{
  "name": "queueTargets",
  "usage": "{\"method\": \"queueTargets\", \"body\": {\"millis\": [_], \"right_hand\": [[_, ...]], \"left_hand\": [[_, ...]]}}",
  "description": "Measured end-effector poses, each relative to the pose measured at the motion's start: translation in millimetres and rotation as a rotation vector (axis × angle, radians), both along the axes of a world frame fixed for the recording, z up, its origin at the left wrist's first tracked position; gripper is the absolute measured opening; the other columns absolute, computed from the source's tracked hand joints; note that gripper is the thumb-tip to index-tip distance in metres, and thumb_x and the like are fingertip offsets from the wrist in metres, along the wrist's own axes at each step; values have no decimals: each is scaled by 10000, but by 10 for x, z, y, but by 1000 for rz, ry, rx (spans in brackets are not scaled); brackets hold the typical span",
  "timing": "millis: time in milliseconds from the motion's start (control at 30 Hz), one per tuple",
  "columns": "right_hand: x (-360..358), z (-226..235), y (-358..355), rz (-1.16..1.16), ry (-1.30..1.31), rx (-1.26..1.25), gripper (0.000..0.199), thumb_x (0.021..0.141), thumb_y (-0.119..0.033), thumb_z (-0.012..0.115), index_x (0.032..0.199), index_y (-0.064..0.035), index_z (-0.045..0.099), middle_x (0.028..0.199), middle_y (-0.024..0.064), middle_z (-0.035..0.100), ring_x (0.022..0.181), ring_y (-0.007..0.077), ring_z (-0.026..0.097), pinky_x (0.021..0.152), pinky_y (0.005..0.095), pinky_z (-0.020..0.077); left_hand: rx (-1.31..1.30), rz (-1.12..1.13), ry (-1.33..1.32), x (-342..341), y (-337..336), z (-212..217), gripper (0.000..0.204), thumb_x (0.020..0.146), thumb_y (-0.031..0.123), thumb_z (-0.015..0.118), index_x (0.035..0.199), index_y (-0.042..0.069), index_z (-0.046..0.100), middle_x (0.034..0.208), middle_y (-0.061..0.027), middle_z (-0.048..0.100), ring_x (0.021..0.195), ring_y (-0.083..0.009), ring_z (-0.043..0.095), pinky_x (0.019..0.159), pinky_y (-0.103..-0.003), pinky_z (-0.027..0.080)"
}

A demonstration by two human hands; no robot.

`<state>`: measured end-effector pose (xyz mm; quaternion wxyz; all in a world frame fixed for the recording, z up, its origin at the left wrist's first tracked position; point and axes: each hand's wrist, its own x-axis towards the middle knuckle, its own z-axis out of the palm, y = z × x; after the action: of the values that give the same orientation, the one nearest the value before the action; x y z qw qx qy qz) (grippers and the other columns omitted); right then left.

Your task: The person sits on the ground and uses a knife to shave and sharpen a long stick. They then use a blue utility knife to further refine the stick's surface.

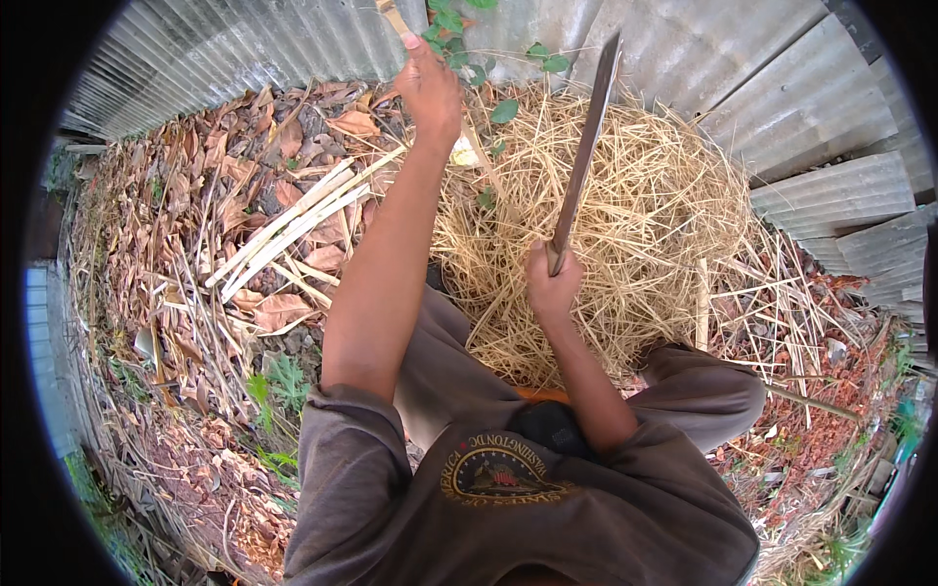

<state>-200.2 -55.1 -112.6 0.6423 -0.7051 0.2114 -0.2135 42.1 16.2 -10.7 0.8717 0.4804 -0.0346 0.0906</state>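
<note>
My left hand (pixel 430 93) is raised far forward, its fingers closed around a pale bamboo strip (pixel 394 18). One end of the strip sticks up past my thumb; its lower part slants down toward the shavings, partly hidden by the hand. In my right hand (pixel 554 281) is a machete (pixel 586 146), gripped by its handle with the long dark blade pointing up and away from me. The blade stands apart from the strip, above a large heap of straw-coloured shavings (pixel 635 225) between and beyond my legs.
Several split bamboo strips (pixel 293 225) lie on dry brown leaves (pixel 210 195) at the left. A corrugated metal fence (pixel 254 49) curves along the far side, with a green vine (pixel 503 110) before it. Thin sticks (pixel 782 283) and reddish soil (pixel 821 435) are at the right.
</note>
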Motion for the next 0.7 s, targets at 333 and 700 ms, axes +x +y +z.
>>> {"method": "queueTargets", "body": {"millis": [333,700], "right_hand": [[-107,-674,-288,230,544,1206,351,893,-287,548,604,-122,433,431,0,374,387,131,394,398,349,353],[-268,-1441,-40,156,366,-362,232,875,-142,559,672,-52,492,493,26,440,382,119,435,363,286,342]], "left_hand": [[56,-19,-129,38,-136,-86,551,961,535,448,607,123,350,494,55,313,416,-38,304,370,-240,241],[93,-187,-18,-114,-124,106,553,947,585,414,653,124,334,515,29,245,420,-101,235,397,-282,214]]}}
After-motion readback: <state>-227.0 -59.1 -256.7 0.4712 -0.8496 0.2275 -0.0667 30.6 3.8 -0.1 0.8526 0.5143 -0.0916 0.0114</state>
